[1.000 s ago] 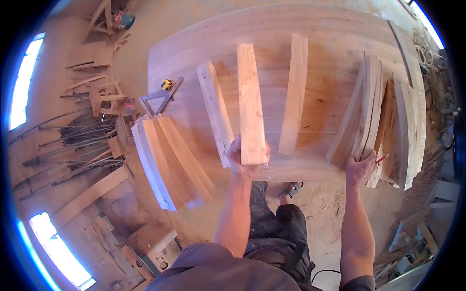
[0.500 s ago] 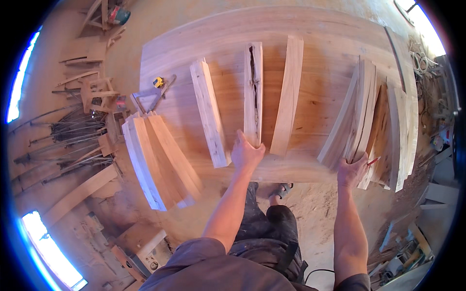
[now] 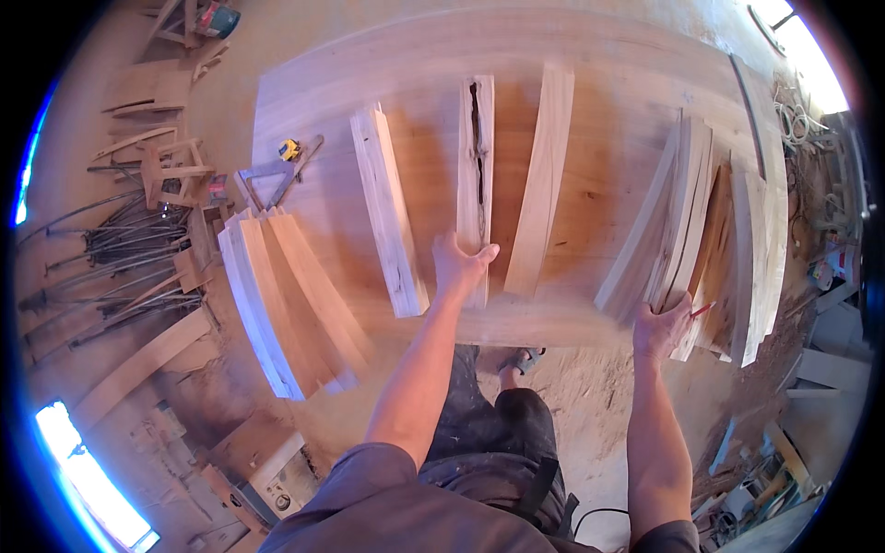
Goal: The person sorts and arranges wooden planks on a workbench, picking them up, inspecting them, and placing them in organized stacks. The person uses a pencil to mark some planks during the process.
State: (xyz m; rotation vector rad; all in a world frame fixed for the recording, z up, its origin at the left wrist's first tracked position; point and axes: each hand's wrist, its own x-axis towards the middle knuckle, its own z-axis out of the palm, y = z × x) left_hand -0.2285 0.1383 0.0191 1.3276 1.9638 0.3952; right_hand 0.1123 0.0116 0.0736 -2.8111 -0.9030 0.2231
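Note:
My left hand (image 3: 464, 264) is closed round the near part of a pale wooden board (image 3: 476, 166) with a long dark crack down its face. At the right, my right hand (image 3: 661, 329) grips the near end of a narrow wooden board (image 3: 690, 212) in a leaning group. A red pencil (image 3: 704, 309) sticks out from its fingers. Two more boards flank the cracked one: a split-edged board (image 3: 387, 212) to its left and a smoother board (image 3: 540, 180) to its right. All rest on a broad wooden tabletop (image 3: 608, 101).
Several boards (image 3: 286, 304) overhang the tabletop's left front edge. Behind them lie a yellow tape measure (image 3: 289, 148) and an angled tool (image 3: 293, 172). More boards (image 3: 751, 267) stand at the right edge. Metal rods (image 3: 138, 235) and a machine (image 3: 267, 470) occupy the left floor.
My left hand has moved farther along the cracked board, whose near end now shows below it. My right hand keeps its grip, and the whole view has shifted slightly.

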